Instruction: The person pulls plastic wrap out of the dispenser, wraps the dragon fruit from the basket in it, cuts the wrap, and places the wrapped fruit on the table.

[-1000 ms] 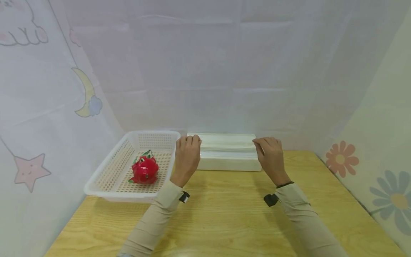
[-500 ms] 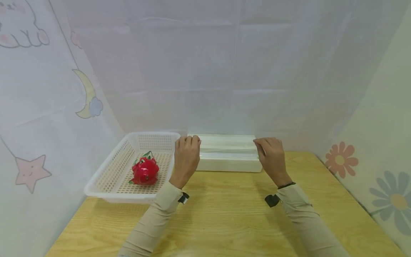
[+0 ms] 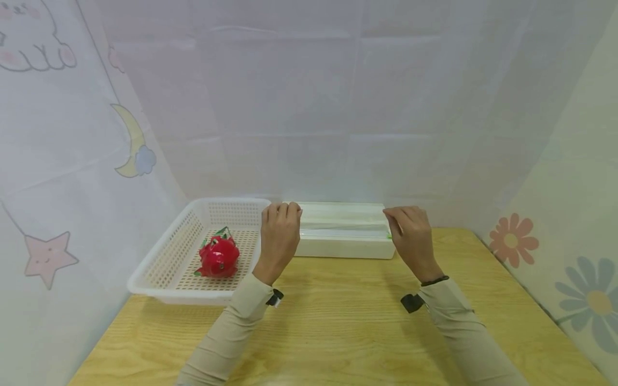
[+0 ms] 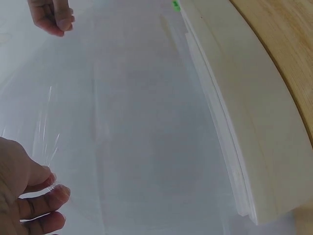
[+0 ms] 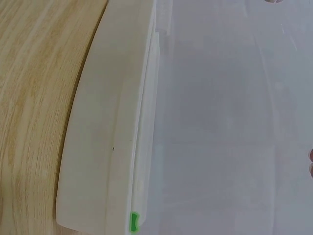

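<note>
A long white cling film dispenser box lies at the back of the table, both hands above its ends. My left hand pinches clear cling film between thumb and fingertip; creases fan out from the pinch in the left wrist view. Over the box's right end, my right hand has thumb and fingertips together at the film's other corner. Only a few right fingertips show at the edge of the right wrist view. A small green tab sits at the box's right end.
Left of the box stands a white plastic basket with a shiny red, green-tipped dragon fruit in it. The wooden table extends in front. A pale cloth backdrop hangs close behind the box.
My right hand has drifted slightly right and my left slightly left. The green tab beside the right hand now shows in the head view. Basket and box stay put.
</note>
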`<state>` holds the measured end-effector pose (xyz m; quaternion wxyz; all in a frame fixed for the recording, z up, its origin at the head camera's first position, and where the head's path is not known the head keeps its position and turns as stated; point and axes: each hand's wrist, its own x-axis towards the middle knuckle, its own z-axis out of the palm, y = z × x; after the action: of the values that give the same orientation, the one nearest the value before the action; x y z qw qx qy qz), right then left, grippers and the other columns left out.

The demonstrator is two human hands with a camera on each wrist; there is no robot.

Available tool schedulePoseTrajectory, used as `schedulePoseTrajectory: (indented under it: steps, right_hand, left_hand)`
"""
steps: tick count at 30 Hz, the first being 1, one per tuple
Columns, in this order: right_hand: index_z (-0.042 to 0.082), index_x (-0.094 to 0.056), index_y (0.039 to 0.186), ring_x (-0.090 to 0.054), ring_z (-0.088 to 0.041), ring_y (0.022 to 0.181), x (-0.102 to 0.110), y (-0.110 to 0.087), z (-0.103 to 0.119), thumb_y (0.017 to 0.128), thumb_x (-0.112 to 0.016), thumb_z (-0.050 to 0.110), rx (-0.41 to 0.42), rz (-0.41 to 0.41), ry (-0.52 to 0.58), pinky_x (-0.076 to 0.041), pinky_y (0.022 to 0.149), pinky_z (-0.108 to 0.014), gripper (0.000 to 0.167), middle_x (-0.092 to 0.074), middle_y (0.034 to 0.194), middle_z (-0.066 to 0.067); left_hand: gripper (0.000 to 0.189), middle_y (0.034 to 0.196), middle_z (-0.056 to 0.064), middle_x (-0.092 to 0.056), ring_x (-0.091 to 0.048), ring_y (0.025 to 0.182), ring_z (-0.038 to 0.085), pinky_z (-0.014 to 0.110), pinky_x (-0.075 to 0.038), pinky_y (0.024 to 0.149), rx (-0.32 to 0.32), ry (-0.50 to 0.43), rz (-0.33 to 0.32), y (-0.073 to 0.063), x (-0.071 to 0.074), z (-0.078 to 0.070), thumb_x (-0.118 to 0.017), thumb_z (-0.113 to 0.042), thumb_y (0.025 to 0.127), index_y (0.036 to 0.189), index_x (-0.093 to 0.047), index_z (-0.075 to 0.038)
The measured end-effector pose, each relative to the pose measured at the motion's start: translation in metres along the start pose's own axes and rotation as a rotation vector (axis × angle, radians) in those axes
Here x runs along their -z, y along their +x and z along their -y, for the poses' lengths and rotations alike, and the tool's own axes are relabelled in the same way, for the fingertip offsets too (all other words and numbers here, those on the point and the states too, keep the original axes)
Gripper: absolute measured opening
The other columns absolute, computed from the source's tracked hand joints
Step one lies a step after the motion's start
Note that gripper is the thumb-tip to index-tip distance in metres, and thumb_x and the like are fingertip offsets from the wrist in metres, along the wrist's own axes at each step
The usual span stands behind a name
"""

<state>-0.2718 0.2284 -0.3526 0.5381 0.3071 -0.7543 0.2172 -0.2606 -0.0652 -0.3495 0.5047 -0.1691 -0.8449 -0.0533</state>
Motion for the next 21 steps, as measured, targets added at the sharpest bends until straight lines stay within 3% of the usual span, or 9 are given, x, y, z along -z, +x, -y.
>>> schedulePoseTrajectory:
  steps: [21]
  right_hand:
    - [-0.005,-0.072,0.098,-0.058,-0.039,0.078,0.016,0.002,0.009,0.083,-0.07,-0.015,0.035,-0.027,-0.003,-0.042,0.072,-0.049,0.018,-0.068,0.089,-0.021]
  left_hand:
    - [0.012,0.086,0.011,-0.061,-0.054,0.092,0.031,0.043,-0.044,0.086,-0.035,-0.039,-0.015,0.004,0.02,-0.002,-0.058,-0.015,0.102,0.097,-0.061,-0.004]
